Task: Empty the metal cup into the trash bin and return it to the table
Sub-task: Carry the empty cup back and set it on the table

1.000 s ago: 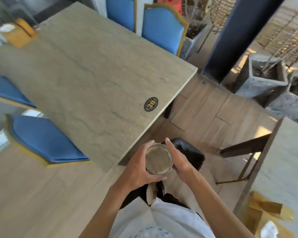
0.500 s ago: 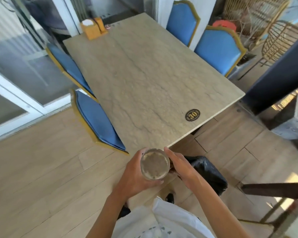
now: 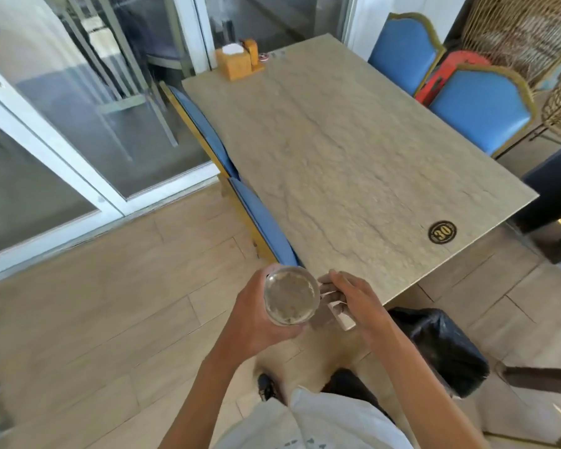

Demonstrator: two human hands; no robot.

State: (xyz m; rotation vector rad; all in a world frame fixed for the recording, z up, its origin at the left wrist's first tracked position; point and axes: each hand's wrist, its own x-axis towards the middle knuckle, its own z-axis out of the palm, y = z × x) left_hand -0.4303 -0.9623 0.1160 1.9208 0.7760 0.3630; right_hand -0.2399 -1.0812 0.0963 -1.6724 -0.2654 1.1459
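Note:
I look straight down into the metal cup (image 3: 290, 294), a shiny round cup with a reflective inside. My left hand (image 3: 256, 319) is wrapped around its left side and holds it upright in the air, just off the near corner of the stone-topped table (image 3: 353, 157). At the cup's right side, the fingers of my right hand (image 3: 360, 303) curl on a pale piece that looks like its handle. The trash bin (image 3: 434, 351), lined with a black bag, stands on the floor to the right, partly hidden by my right forearm.
Blue chairs are tucked along the table's left edge (image 3: 263, 218) and stand at its far right side (image 3: 480, 108). A wooden napkin box (image 3: 235, 61) sits at the table's far end. A black "30" badge (image 3: 442, 232) marks the near right corner. Glass doors (image 3: 78, 124) close off the left.
The view has swung left, so the table now runs straight ahead. The cup and both hands have gone from over the bin to the table's near corner; my right hand has slid off the rim.

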